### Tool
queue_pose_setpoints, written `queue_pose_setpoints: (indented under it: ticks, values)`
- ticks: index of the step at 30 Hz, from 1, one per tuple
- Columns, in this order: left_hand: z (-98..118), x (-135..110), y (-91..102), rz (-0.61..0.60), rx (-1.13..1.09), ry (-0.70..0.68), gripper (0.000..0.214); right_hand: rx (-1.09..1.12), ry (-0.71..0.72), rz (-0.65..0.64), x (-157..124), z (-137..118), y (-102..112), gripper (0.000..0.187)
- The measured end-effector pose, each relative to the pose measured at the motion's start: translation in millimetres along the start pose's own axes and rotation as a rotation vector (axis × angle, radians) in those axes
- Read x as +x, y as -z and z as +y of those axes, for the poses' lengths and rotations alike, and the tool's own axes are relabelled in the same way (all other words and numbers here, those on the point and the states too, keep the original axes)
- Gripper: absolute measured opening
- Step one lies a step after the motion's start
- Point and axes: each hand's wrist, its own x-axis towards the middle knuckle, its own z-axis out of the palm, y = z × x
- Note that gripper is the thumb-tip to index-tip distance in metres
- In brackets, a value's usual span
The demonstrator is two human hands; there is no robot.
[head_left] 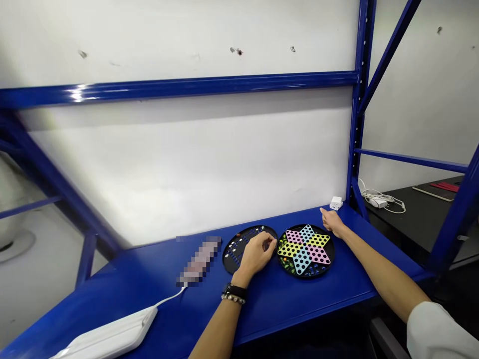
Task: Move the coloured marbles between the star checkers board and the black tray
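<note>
My left hand (258,253) is over the right part of a round black board (249,239) with blue markings and small white discs. Its fingers are curled together near the board's right edge, and anything between them is hidden. Just right of it lies a round black Chinese checkers board (306,250) with a pink, yellow and light-blue star full of holes. Green and blue marbles (314,269) lie in its rim sections. My right hand (332,222) is closed beside that board's upper right edge, one finger pointing forward, with nothing visible in it.
A blurred-out phone-like object (198,262) lies left of the boards, its white cable running to a white power strip (112,334). A white charger (336,203) stands at the back right. Blue metal posts (354,144) and a crossbar (187,87) frame the blue table (288,309).
</note>
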Motion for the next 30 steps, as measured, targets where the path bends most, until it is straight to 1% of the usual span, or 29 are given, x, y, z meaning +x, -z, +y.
queue_pose_setpoints:
  ticks: [2, 5, 6, 7, 8, 9, 10, 13, 14, 15, 17, 21, 25, 30]
  values:
    - [-1.7, 1.0, 1.0, 0.057, 0.021, 0.008, 0.025, 0.218, -0.068, 0.018, 2.8, -0.9, 4.7, 0.048]
    - [-2.9, 1.5, 1.6, 0.081, 0.033, 0.008, 0.028, 0.551, -0.218, 0.006, 6.1, -0.9, 11.0, 0.042]
    - [-2.8, 1.4, 1.6, 0.078, 0.034, 0.009, 0.028, 0.605, -0.266, -0.016, 6.5, -0.4, 12.1, 0.038]
    - [-2.5, 1.3, 1.5, 0.075, 0.036, 0.011, 0.028, 0.593, -0.289, -0.046, 6.5, 0.2, 12.5, 0.035]
    - [-2.0, 1.2, 1.4, 0.069, 0.037, 0.013, 0.028, 0.528, -0.282, -0.065, 5.8, 0.6, 12.2, 0.033]
    - [-1.5, 1.1, 1.4, 0.063, 0.038, 0.016, 0.028, 0.417, -0.238, -0.074, 4.6, 0.8, 11.3, 0.033]
    - [-0.8, 1.0, 1.4, 0.056, 0.04, 0.017, 0.028, 0.267, -0.157, -0.073, 2.7, 0.5, 10.0, 0.034]
    - [0.6, 1.0, 1.4, 0.035, 0.046, 0.014, 0.029, -0.268, 0.173, -0.079, -6.6, -4.3, 5.2, 0.039]
    - [0.8, 1.0, 1.3, 0.028, 0.048, 0.014, 0.029, -0.419, 0.253, -0.101, -10.6, -7.0, 3.7, 0.038]
    - [0.7, 1.1, 1.1, 0.023, 0.05, 0.015, 0.029, -0.541, 0.302, -0.126, -14.9, -10.2, 2.3, 0.037]
    - [0.1, 1.1, 0.3, 0.016, 0.054, 0.019, 0.03, -0.731, 0.329, -0.165, -23.4, -16.8, -0.2, 0.034]
    - [-0.3, 0.9, -0.7, 0.0, 0.052, 0.011, 0.031, -1.009, 0.307, -0.24, -36.0, -27.2, -3.6, 0.03]
    - [0.5, 0.8, -0.4, -0.011, 0.047, 0.013, 0.031, -1.103, 0.279, -0.279, -39.5, -31.8, -4.6, 0.035]
    - [-0.2, 0.9, -0.8, -0.01, 0.052, 0.018, 0.03, -1.171, 0.268, -0.267, -39.9, -31.5, -7.5, 0.042]
